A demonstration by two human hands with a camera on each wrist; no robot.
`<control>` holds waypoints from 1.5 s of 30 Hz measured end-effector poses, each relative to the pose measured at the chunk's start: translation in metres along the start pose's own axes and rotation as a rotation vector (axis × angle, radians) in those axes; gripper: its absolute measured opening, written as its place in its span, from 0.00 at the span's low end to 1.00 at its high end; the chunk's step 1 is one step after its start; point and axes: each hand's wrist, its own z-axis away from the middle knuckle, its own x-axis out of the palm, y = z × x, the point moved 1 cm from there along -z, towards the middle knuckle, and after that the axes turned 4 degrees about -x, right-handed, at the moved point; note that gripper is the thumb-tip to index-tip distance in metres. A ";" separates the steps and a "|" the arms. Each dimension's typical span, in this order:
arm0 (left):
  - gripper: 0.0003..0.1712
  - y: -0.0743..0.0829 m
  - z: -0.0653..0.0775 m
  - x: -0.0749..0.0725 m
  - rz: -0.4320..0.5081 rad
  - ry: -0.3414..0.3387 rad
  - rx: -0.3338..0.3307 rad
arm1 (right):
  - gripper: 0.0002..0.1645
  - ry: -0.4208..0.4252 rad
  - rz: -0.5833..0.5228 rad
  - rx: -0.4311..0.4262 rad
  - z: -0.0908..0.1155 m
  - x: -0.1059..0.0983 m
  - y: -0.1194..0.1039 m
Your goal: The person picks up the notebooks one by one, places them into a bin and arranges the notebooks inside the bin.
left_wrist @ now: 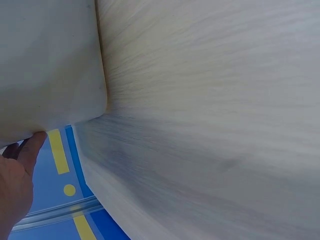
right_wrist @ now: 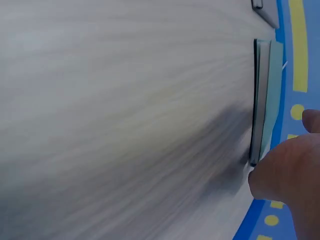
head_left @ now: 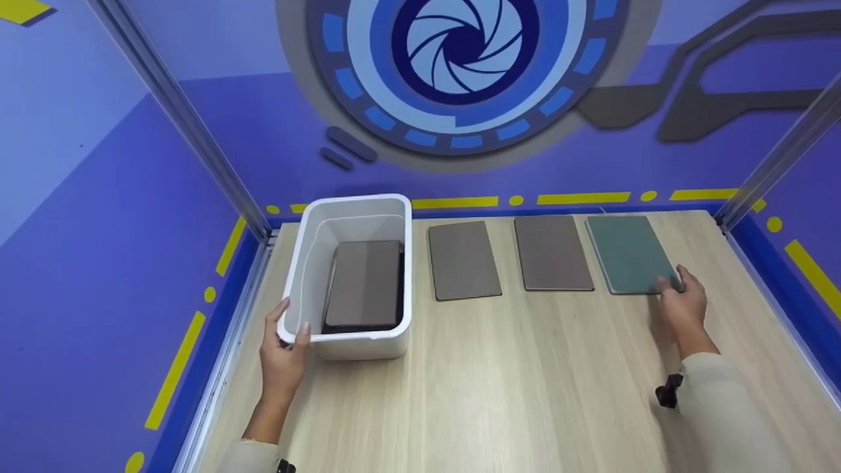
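My left hand holds the near left corner of a white plastic bin, its thumb at the front and fingers at the left rim. In the left wrist view the bin's outer wall rises above the hand. Inside the bin lies a dark brown notebook; whether others are beneath it I cannot tell. At the near right corner of a green notebook is my right hand, thumb and finger spread about that corner. The right wrist view shows the thumb close by the notebook's end.
Between the bin and the green notebook lie a grey-brown notebook and a brown notebook, both flat on the wooden table. Blue printed panels stand behind and at both sides, with metal posts at the back corners.
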 end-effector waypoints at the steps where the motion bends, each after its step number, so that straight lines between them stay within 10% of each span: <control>1: 0.37 0.000 -0.001 0.000 0.001 0.001 0.001 | 0.44 -0.005 0.015 0.002 -0.003 -0.001 0.001; 18: 0.38 0.002 0.000 -0.001 0.014 -0.005 -0.014 | 0.54 -0.094 0.451 -0.091 -0.025 0.016 -0.003; 45: 0.38 -0.002 -0.001 0.000 0.048 -0.016 -0.017 | 0.53 -0.070 0.480 -0.091 0.005 0.015 0.000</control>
